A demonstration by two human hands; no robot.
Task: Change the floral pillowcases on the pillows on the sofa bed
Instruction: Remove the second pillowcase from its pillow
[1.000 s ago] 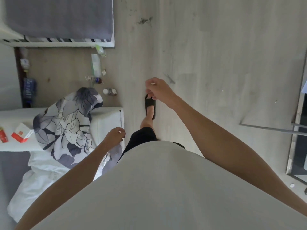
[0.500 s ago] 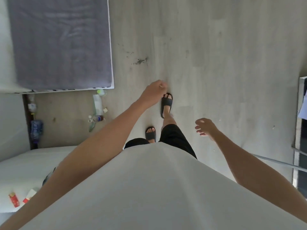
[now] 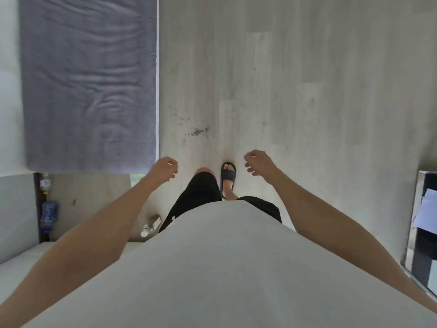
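No floral pillowcase or pillow is showing anywhere in the head view, so where the task's thing is lying relative to either grip cannot be told. The grey-covered sofa bed [image 3: 89, 81] is filling the upper left of the view, its wrinkled cover reaching down to a white edge just beyond the left hand [image 3: 164, 168]. That hand is hanging over the pale wooden floor [image 3: 307, 91] near the bed's lower right corner, its fingers loosely curled and its grip holding nothing. The right hand [image 3: 259, 162] is hanging over the floor a little apart from it, its fingers also loosely curled and its grip likewise holding nothing. Between the two hands, one foot in a black sandal [image 3: 228, 176] is standing on the floor, and a knee in black shorts [image 3: 201, 192] is lifting just beside it. A white shirt [image 3: 212, 268] is covering the lower middle of the view, with both bare forearms reaching out from either side of it. A dark scuff mark [image 3: 198, 131] is showing on the floor ahead of the hands. Below the bed, at the left, a blue bottle [image 3: 48, 214] is standing in a narrow gap beside a white surface, and a few small bottles [image 3: 151, 224] are lying on the floor near the left forearm. At the far right edge, a black cabinet [image 3: 423, 233] with a white sheet of paper [image 3: 428, 209] on it is standing.
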